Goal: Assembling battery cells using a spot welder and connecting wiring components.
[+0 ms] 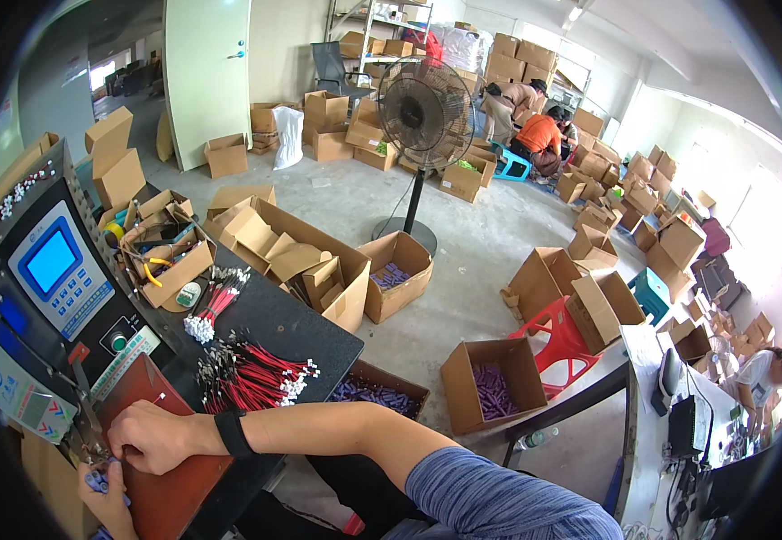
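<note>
At the lower left, my left hand [112,504] is closed around small purple cylindrical battery cells [97,480]. Beside it my right hand [150,438] is pinched shut at the metal tip of a bench machine [53,261] with a blue screen. A small white connector [160,397] pokes out above the right hand, like the ends of the wire leads nearby; the fingertips hide the rest. Under both hands lies a reddish-brown board [175,490]. On the black table, to the right of the machine, rest a bundle of red-and-black wire leads [251,373] and a smaller bundle [220,301].
A cardboard box of tools [170,247] stands behind the machine. Boxes of purple cells [494,387] sit on the floor, near a red stool [557,346] and a standing fan [425,117]. People work among cartons at the back and far right.
</note>
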Demonstrator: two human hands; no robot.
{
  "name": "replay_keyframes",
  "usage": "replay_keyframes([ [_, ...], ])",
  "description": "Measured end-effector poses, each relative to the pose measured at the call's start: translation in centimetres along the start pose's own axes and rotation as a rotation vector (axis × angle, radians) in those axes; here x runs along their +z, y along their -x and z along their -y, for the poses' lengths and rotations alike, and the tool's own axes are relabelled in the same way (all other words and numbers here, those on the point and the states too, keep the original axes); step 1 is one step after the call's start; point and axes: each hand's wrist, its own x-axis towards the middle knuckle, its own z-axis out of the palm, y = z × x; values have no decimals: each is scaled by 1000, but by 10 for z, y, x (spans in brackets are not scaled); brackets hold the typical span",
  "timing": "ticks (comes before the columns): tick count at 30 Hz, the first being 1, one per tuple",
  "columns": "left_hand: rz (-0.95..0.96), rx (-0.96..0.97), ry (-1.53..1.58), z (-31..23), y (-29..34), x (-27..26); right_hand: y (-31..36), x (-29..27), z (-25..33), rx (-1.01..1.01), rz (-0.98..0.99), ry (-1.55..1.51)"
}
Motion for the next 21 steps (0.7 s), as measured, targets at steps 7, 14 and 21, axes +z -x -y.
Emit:
replay_keyframes([
  [7, 38, 197, 29, 25, -3, 8, 5, 0, -3, -1, 16, 35],
  [14, 138, 19, 23, 1, -1, 3, 1, 6, 3, -30, -46, 16],
  [21, 121, -56, 5, -67, 13, 15, -1, 24, -26, -122, -168, 158],
])
